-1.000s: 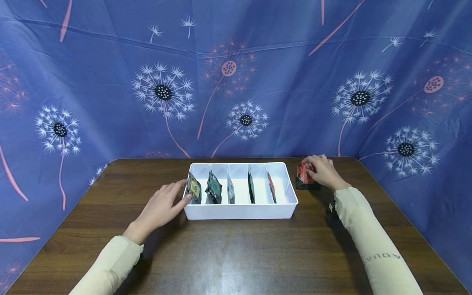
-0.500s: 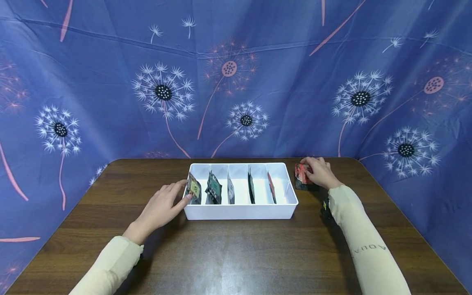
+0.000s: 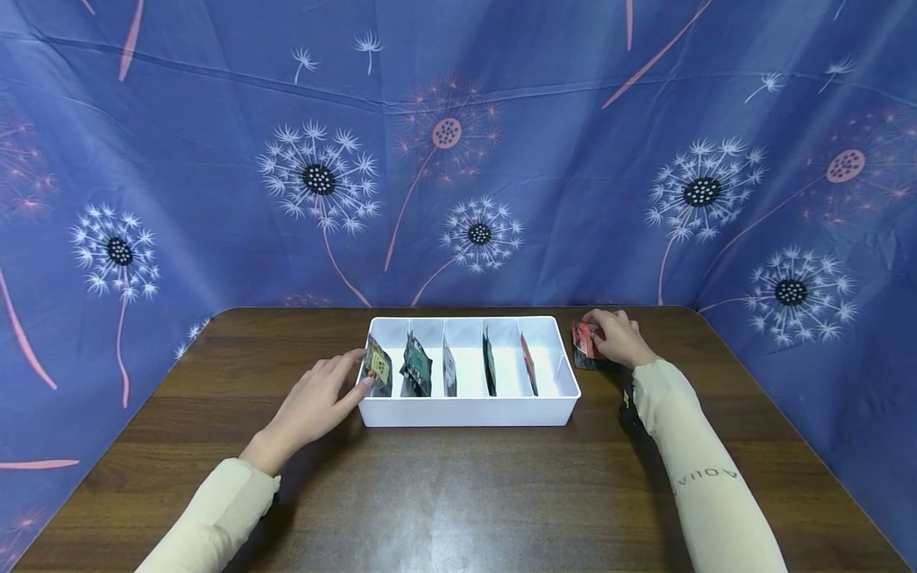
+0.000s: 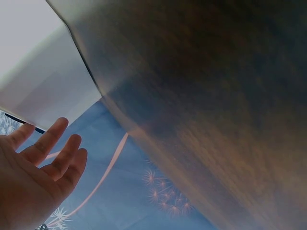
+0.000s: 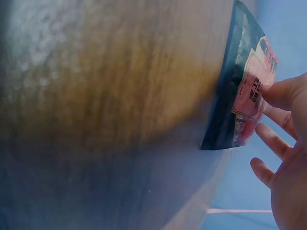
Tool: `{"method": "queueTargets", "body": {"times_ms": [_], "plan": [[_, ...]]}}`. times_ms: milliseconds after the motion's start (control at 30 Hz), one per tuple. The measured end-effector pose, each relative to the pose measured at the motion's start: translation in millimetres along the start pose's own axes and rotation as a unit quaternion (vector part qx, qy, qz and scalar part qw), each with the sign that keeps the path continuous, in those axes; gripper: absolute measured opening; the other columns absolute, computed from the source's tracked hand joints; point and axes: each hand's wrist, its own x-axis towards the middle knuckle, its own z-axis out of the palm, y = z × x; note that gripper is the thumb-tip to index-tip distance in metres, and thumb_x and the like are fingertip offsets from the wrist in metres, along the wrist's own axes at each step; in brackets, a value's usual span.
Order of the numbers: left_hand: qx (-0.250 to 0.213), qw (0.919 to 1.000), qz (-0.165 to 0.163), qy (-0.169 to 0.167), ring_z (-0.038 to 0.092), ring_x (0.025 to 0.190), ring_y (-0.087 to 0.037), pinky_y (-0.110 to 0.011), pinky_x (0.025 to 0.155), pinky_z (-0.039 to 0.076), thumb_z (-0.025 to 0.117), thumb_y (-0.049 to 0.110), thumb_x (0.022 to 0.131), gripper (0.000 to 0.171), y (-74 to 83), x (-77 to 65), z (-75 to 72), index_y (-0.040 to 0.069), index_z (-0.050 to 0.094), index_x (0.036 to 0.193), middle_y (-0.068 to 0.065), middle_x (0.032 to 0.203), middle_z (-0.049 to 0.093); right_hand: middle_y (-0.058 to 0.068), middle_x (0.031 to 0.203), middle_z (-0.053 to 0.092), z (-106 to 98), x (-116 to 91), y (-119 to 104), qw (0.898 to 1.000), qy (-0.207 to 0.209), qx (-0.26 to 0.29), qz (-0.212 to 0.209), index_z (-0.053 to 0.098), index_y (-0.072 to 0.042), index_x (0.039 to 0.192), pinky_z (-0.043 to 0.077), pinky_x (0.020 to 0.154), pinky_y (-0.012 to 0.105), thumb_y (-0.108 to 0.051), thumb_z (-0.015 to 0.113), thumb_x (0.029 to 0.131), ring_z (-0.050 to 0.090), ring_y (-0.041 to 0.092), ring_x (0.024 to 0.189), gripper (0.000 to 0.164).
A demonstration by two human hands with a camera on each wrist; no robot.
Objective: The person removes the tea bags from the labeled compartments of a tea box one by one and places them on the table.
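My right hand (image 3: 620, 337) pinches a red-and-black sachet (image 3: 583, 350) just right of the white divided box (image 3: 469, 411). In the right wrist view, the thumb lies on the printed face of the sachet (image 5: 248, 88) and fingers reach behind it. My left hand (image 3: 315, 398) rests against the box's left end, its fingers nearly straight and its thumb at the front left rim. Inside the box, sachets stand in separate compartments: one with a yellow label (image 3: 378, 366), a green one (image 3: 417, 366), a pale one (image 3: 449, 370), a dark green one (image 3: 489, 366) and a red one (image 3: 528, 364).
The box stands on a brown wooden table (image 3: 458, 493), near its back edge. Behind the table hangs a blue cloth (image 3: 573, 159) with dandelion prints. The rightmost compartment (image 3: 552, 358) shows white floor beside the red sachet.
My right hand has shifted left toward the box with the red-and-black sachet, which now shows a narrower face. My left hand and the box have stayed in place.
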Motion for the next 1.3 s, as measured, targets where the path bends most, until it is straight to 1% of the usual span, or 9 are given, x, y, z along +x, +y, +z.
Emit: {"method": "queueTargets", "body": {"times_ms": [267, 500, 700, 767, 1033, 1300], "plan": [[-0.002, 1.0000, 0.001, 0.002, 0.050, 0.115, -0.030, -0.051, 0.094, 0.038, 0.038, 0.057, 0.091, 0.061, -0.1, -0.5, 0.1, 0.016, 0.039, 0.137, -0.008, 0.129, 0.053, 0.022, 0.116, 0.058, -2, -1, -1, 1.000, -0.014, 0.012, 0.004, 0.053, 0.001, 0.116, 0.026, 0.082, 0.054, -0.002, 0.053, 0.083, 0.039, 0.039, 0.107, 0.033], [-0.001, 1.0000, 0.001, 0.001, 0.050, 0.114, -0.030, -0.051, 0.094, 0.039, 0.037, 0.057, 0.091, 0.061, 0.2, -0.6, -0.5, 0.017, 0.038, 0.137, -0.007, 0.128, 0.054, 0.022, 0.115, 0.058, -9, -2, -5, 1.000, -0.008, 0.004, 0.000, 0.053, 0.001, 0.116, 0.028, 0.081, 0.054, -0.005, 0.055, 0.083, 0.040, 0.039, 0.107, 0.033], [0.003, 1.0000, 0.000, -0.002, 0.050, 0.114, -0.030, -0.051, 0.094, 0.039, 0.036, 0.058, 0.091, 0.062, 0.1, -0.9, -1.1, 0.017, 0.038, 0.137, -0.008, 0.128, 0.054, 0.021, 0.113, 0.058, -13, -2, -7, 1.000, 0.005, -0.004, -0.024, 0.053, -0.001, 0.115, 0.029, 0.078, 0.051, -0.007, 0.058, 0.084, 0.043, 0.037, 0.103, 0.032], [0.003, 1.0000, 0.000, -0.002, 0.050, 0.114, -0.030, -0.051, 0.094, 0.038, 0.037, 0.058, 0.091, 0.062, 0.0, -0.8, -1.1, 0.017, 0.038, 0.137, -0.008, 0.128, 0.054, 0.021, 0.114, 0.058, -16, -2, -10, 0.999, 0.007, -0.008, -0.031, 0.054, -0.002, 0.115, 0.030, 0.079, 0.050, -0.009, 0.058, 0.084, 0.044, 0.036, 0.102, 0.032], [0.003, 1.0000, -0.004, -0.003, 0.050, 0.115, -0.030, -0.051, 0.094, 0.038, 0.039, 0.056, 0.091, 0.060, -0.1, 0.2, -0.2, 0.018, 0.038, 0.137, -0.007, 0.129, 0.053, 0.020, 0.116, 0.057, -25, -6, -25, 0.998, 0.012, -0.016, -0.059, 0.054, -0.001, 0.117, 0.029, 0.084, 0.052, -0.011, 0.060, 0.085, 0.043, 0.036, 0.108, 0.034], [0.002, 1.0000, -0.004, -0.004, 0.050, 0.115, -0.031, -0.052, 0.094, 0.038, 0.039, 0.056, 0.091, 0.060, 0.0, 0.8, -1.0, 0.018, 0.037, 0.137, -0.008, 0.128, 0.053, 0.019, 0.115, 0.058, -30, -14, -36, 0.992, 0.031, -0.030, -0.115, 0.056, -0.001, 0.113, 0.032, 0.082, 0.052, -0.013, 0.061, 0.085, 0.046, 0.036, 0.106, 0.031]]}}
